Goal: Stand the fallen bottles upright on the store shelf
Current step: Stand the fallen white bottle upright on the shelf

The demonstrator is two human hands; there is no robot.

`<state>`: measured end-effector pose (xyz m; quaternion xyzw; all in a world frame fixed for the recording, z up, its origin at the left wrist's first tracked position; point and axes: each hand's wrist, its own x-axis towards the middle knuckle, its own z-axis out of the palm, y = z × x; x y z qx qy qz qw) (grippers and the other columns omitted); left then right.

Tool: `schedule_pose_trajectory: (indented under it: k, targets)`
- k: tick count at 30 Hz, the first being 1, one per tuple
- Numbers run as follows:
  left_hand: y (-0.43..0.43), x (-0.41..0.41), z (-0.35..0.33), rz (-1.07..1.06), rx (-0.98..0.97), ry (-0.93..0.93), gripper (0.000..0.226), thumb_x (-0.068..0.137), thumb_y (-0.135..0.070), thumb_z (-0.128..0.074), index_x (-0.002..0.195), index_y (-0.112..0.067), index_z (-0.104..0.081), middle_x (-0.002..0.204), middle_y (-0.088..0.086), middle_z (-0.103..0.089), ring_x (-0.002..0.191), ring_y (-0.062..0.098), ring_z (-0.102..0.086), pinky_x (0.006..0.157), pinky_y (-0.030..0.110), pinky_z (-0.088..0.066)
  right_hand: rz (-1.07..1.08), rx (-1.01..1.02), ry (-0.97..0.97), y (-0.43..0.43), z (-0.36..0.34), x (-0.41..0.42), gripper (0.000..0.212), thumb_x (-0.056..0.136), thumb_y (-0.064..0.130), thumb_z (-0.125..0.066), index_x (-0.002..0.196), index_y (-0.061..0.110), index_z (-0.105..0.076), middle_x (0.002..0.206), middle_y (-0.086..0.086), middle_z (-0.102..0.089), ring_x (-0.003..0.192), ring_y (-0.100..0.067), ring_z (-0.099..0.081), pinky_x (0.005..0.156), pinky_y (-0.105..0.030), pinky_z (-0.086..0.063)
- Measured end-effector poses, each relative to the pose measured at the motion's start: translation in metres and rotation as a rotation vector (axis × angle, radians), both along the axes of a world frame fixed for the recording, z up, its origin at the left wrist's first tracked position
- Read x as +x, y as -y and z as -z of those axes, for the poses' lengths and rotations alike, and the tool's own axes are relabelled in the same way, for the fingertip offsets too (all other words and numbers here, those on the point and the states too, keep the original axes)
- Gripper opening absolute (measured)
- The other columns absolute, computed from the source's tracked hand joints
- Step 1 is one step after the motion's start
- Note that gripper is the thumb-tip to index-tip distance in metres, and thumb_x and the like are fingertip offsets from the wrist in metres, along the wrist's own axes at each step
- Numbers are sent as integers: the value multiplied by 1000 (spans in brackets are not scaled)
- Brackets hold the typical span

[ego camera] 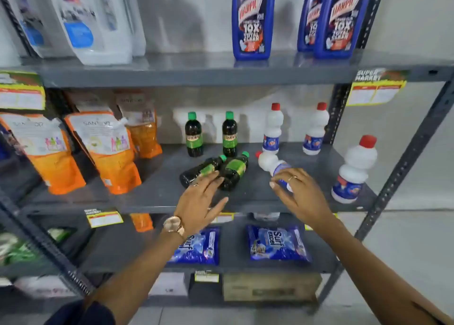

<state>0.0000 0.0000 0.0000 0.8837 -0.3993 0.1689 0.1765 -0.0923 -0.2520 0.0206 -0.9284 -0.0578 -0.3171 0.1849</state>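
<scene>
On the middle shelf (152,197), starting at your left, two dark green-capped bottles lie on their sides, touching each other: the left fallen bottle (197,172) and the right fallen bottle (233,171), caps pointing back and to the right. Your left hand (200,201) hovers over their bases with fingers spread and thumb out, fingertips resting on or just above them, not yet closed on anything. Because the two lie pressed together, lifting one could set the other rolling toward the shelf's front edge, which is near, so steady the neighbour or take the nearer one first. Just behind stand two upright dark bottles (194,135), and a swinging cap end could knock those over as you tip a fallen one up. Further right, a white red-capped bottle (272,165) lies on its side with its cap pointing back-left; your right hand (297,189) curls loosely round its base, fingers on it but apparently not clamped. The plastic looks smooth, so a loose hold may slip as you pivot it. An upright white bottle (271,130) stands right behind its cap, and another (353,172) stands near the front right; raise it without sweeping sideways.
</scene>
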Motion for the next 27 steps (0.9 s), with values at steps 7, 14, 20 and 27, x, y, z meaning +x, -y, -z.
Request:
schedule_pose_trajectory:
  k: [7,14,20,27]
  targets:
    - [11,61,71,-219,160,-308,100,74,-79,-7,140,-8,-29,147,15,-33,131,31,-35,102,42,-36,330,103,-459,43,47,77,73,79,35,-73,135,1,-43,142,-21,-41,135,-37,-32,107,-43,-29]
    - [31,87,90,-253,176,-262,95,80,-74,-7,144,-5,-20,153,14,-22,141,24,-16,116,36,-10,493,147,-800,79,44,155,91,58,57,-78,131,11,-47,130,-13,-57,117,-34,-54,98,-44,-44]
    - [34,93,102,-256,161,-182,85,87,-66,-16,141,-2,-29,149,16,-30,139,24,-23,115,38,-13,593,263,-707,84,51,161,61,50,54,-74,96,16,-59,94,-6,-67,84,-30,-64,76,-37,-53]
    - [36,93,103,-288,163,-147,78,89,-63,-26,139,-3,-34,147,13,-35,137,22,-26,113,29,-5,372,819,-25,66,61,171,69,60,26,-87,117,15,-48,104,0,-62,89,-18,-59,75,-27,-47]
